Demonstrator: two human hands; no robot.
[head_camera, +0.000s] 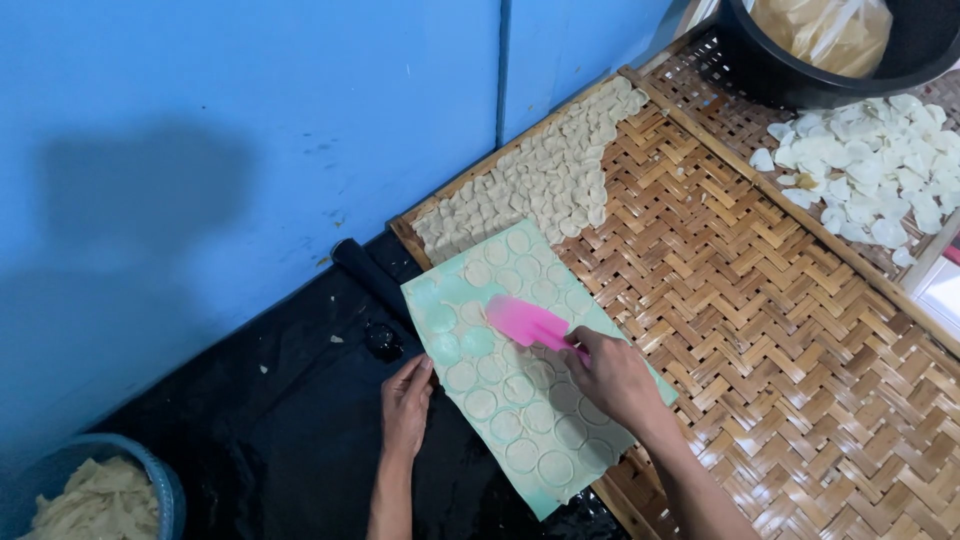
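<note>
- Basket (95, 495), blue, sitting far left of the green board (520, 375), well apart, holding pale scraps.
- Left hand (405, 405) pressing flat on the board's left edge, fingers together, gripping nothing.
- Board lying half on black sheet (270, 420), half on woven tray (780, 340), covered in thin dough discs (480, 403).
- Right hand (612, 378) sitting over the board's right side, fingers clamped on pink scraper (528, 322); blade touching a disc near the board's middle.
- Lifted discs (545, 175) lying on the tray just beyond the board's far end.
- Risk: steep blade angle tearing thin discs; board sliding if the left hand eases.
</note>
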